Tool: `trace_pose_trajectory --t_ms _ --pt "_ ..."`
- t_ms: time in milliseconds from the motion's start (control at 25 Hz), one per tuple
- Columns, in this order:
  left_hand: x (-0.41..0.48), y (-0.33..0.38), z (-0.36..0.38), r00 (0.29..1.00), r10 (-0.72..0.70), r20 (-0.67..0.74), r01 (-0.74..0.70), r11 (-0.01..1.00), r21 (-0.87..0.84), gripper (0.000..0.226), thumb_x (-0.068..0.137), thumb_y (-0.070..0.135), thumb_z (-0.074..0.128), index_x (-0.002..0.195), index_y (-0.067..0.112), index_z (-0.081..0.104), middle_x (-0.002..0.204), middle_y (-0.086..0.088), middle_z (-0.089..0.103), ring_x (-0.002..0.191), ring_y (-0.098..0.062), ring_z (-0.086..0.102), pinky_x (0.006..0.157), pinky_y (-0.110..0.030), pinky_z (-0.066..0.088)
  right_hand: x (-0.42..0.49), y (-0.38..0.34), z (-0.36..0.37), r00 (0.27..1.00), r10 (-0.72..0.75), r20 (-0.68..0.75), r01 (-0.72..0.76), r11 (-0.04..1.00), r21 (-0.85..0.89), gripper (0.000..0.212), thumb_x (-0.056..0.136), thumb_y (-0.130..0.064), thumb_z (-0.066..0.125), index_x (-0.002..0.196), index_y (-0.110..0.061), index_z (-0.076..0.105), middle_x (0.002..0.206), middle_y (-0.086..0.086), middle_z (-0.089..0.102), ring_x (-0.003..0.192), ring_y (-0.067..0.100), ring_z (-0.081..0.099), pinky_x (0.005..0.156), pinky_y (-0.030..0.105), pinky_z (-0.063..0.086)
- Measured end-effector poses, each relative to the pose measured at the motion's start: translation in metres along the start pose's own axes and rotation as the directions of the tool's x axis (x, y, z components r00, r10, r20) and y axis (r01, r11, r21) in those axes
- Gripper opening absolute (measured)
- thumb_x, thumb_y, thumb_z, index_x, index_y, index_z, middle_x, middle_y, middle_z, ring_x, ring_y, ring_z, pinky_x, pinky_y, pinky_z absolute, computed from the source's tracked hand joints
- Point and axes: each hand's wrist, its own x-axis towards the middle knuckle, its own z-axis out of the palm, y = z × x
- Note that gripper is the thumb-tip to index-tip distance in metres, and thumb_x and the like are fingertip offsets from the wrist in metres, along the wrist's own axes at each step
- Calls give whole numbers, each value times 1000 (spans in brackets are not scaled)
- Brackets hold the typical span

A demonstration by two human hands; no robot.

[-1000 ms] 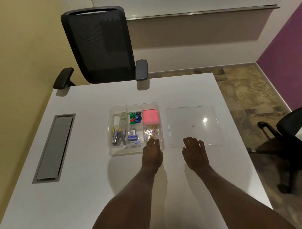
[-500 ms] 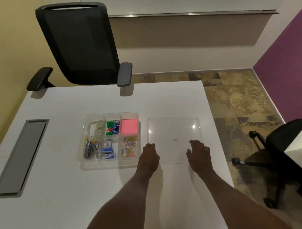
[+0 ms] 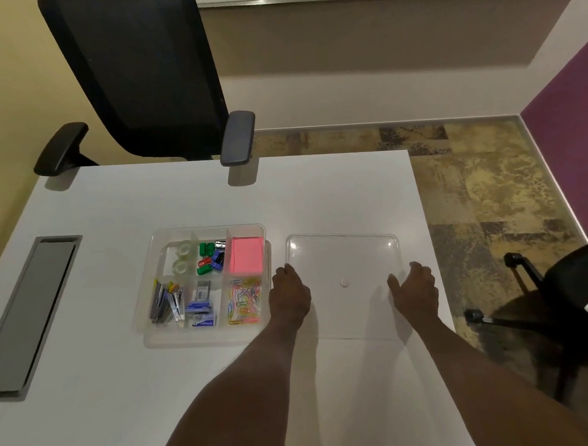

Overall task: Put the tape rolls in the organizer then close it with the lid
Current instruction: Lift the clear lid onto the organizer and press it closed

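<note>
The clear organizer sits on the white table, and two clear tape rolls lie in its back-left compartment. Its other compartments hold clips, pink notes, staples and paper clips. The clear lid lies flat on the table just right of the organizer. My left hand rests at the lid's left edge, between lid and organizer, fingers slightly curled. At the lid's right edge is my right hand, its thumb spread over the lid. Neither hand has lifted anything.
A black office chair stands behind the table's far edge. A grey cable hatch is set into the table at the left. The table's right edge runs close to the lid, with a second dark chair beyond it.
My left hand moved from the organizer's front-right corner to the lid's left edge. My right hand shifted from the lid's near edge to its right edge. The camera view shifted right.
</note>
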Motion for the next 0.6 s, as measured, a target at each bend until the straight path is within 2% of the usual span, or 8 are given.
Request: trace_pose_trajectory --t_ms 120,240,320,480,600 --pt "6 4 5 995 -77 -55 77 997 -2 56 103 18 51 153 -1 34 149 -16 43 140 -30 45 106 -42 53 8 -4 5 989 147 29 -150 980 128 55 94 -36 65 133 -1 49 129 23 53 119 42 54 97 53 49" --pt "10 4 10 984 -169 -61 167 985 -42 43 102 19 52 141 2 45 141 -15 48 132 -30 50 100 -41 56 9 -7 11 978 206 36 -209 966 150 49 95 -32 65 130 -1 52 130 24 52 120 42 54 95 50 50" --pt "13 5 15 982 -183 -52 179 981 -75 38 103 17 52 137 2 47 139 -17 48 131 -31 51 99 -40 56 12 -10 14 972 229 46 -234 956 174 46 96 -28 64 131 0 53 131 25 52 122 43 53 97 50 49" --pt "14 7 14 961 -261 -95 248 960 -134 32 102 10 52 133 3 53 135 -19 52 127 -32 55 102 -39 55 18 -14 14 918 391 68 -394 880 264 33 100 -18 56 126 2 59 130 27 56 121 44 54 100 50 48" --pt "10 6 10 959 -260 -113 239 956 -171 31 101 4 55 131 3 56 134 -19 53 123 -30 58 105 -36 54 19 -15 7 899 437 38 -430 863 264 30 102 -14 51 121 4 66 127 30 59 118 45 57 98 49 51"
